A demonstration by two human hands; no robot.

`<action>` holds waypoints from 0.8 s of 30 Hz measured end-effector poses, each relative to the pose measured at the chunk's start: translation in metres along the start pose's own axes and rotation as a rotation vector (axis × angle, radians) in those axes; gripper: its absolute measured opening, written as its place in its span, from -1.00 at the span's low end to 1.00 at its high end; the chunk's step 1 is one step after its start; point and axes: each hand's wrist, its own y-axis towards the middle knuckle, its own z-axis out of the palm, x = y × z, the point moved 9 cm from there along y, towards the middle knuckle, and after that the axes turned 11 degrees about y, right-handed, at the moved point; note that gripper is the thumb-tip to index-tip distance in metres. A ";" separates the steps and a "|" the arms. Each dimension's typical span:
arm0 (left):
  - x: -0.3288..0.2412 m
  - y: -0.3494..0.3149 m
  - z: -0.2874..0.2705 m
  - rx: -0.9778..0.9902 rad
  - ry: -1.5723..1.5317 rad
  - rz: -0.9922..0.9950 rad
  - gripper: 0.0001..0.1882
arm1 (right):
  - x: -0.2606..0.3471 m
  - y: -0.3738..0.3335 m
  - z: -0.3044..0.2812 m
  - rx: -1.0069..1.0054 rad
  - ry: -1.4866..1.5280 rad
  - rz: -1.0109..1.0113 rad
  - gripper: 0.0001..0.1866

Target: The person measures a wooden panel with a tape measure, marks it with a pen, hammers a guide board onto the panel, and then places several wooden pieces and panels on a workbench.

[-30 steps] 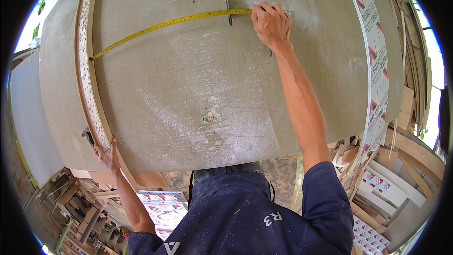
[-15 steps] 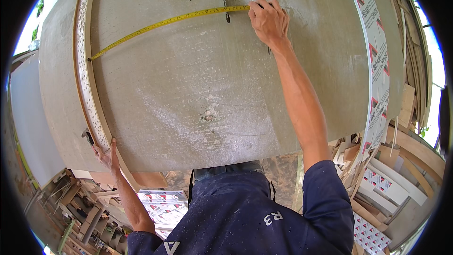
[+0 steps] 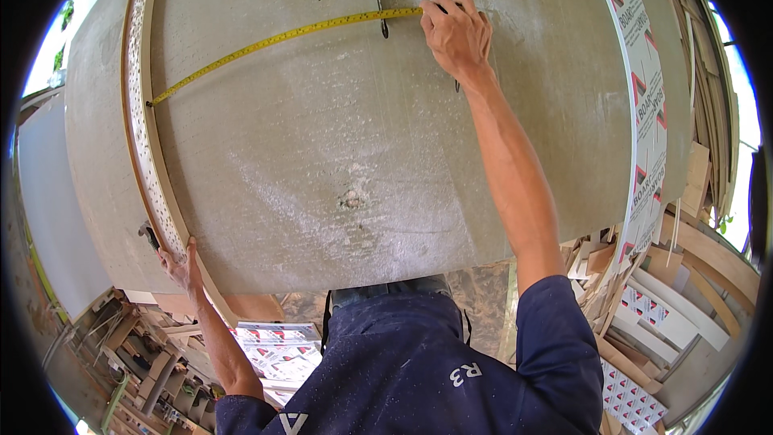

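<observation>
My right hand (image 3: 457, 36) is closed around the case of a tape measure, which the fingers mostly hide. Its yellow blade (image 3: 306, 29) stretches left across the greenish-grey tabletop (image 3: 322, 129), and the hooked end meets a long, narrow board (image 3: 143, 113) with a pale speckled face. Near the table's front edge, my left hand (image 3: 183, 271) grips that board, thumb on its right side and fingers on its left. A small dark tool (image 3: 149, 235), its kind unclear, lies by those fingers. The tape blade crosses a thin black tool (image 3: 377, 0) lying near the top.
A white printed strip (image 3: 636, 97) runs along the table's right side. Wood offcuts (image 3: 672, 274) are piled beyond it, with long boards (image 3: 708, 72) leaning behind. At lower left are more scraps (image 3: 153, 362) and printed white sheets (image 3: 278, 346). A pale panel (image 3: 60, 201) stands at far left.
Both hands keep their holds and the tape stays stretched to the board. The whole scene has shifted only slightly in the picture.
</observation>
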 end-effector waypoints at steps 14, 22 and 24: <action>0.006 0.000 0.003 -0.008 0.046 0.009 0.17 | -0.003 -0.001 0.006 0.020 0.034 0.025 -0.82; 0.012 0.003 0.001 -0.021 0.127 0.022 0.19 | 0.001 0.002 0.004 0.028 0.046 0.039 -0.82; 0.006 0.002 0.001 -0.011 0.127 0.008 0.19 | 0.000 0.002 0.001 0.019 0.049 0.041 -0.83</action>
